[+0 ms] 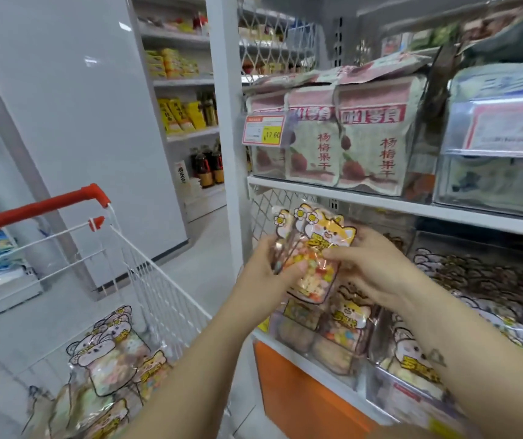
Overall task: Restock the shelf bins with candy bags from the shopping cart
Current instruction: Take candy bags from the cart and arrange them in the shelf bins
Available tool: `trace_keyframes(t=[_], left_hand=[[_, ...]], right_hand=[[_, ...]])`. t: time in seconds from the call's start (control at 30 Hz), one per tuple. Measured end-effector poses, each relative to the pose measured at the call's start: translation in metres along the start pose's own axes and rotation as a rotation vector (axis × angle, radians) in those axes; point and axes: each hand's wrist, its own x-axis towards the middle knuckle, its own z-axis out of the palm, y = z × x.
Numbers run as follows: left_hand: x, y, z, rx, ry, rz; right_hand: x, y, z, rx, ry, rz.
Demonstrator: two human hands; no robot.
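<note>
I see the shopping cart [162, 289] at lower left, its wire basket holding several loose candy bags [108, 362] printed with bears and cats. On the shelf to the right, the lower bin [336, 359] is packed with upright bags of the same kind. The upper bin [268, 167] holds red-and-white fruit pouches [371, 137] behind a price tag [264, 129]. My left hand [272, 264] grips the left edge of a small stack of bags [314, 248], fingers curled round it. My right hand [371, 264] pinches the stack's right side, just above the lower bin.
</note>
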Motion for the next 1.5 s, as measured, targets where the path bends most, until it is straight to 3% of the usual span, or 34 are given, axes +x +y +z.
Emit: trace_keyframes(t=[0.2, 0.4, 0.47, 0.63, 0.73, 0.9, 1.23, 1.4, 1.5], left_hand=[[0.035, -0.009, 0.023, 0.265, -0.372, -0.074], [0.051, -0.030, 0.030, 0.777, -0.692, -0.354], [0.049, -0.024, 0.035, 0.929, -0.704, -0.322], [0.048, -0.019, 0.048, 1.029, -0.769, -0.326], [0.054, -0.026, 0.049, 0.983, -0.735, -0.251], [0.056, -0.040, 0.049, 0.958, -0.648, -0.233], [0.072, -0.044, 0.050, 1.029, -0.730, -0.274], [0.074, -0.055, 0.051, 1.039, -0.696, -0.270], [0.072, -0.061, 0.048, 0.946, -0.657, -0.230]], right_hand=[[0.001, 0.006, -0.041, -0.677, 0.135, -0.151], [0.003, 0.023, -0.038, -1.359, -0.128, -0.089], [0.007, 0.023, -0.033, -1.503, -0.192, -0.029], [0.022, 0.018, -0.024, -1.820, -0.393, 0.133], [0.032, 0.015, -0.020, -1.878, -0.482, 0.228], [0.037, 0.018, -0.020, -1.935, -0.480, 0.278], [0.061, 0.011, -0.019, -1.735, -0.637, 0.523], [0.054, 0.020, -0.014, -1.757, -0.571, 0.420], [0.028, 0.022, -0.005, -1.903, -0.465, 0.183]])
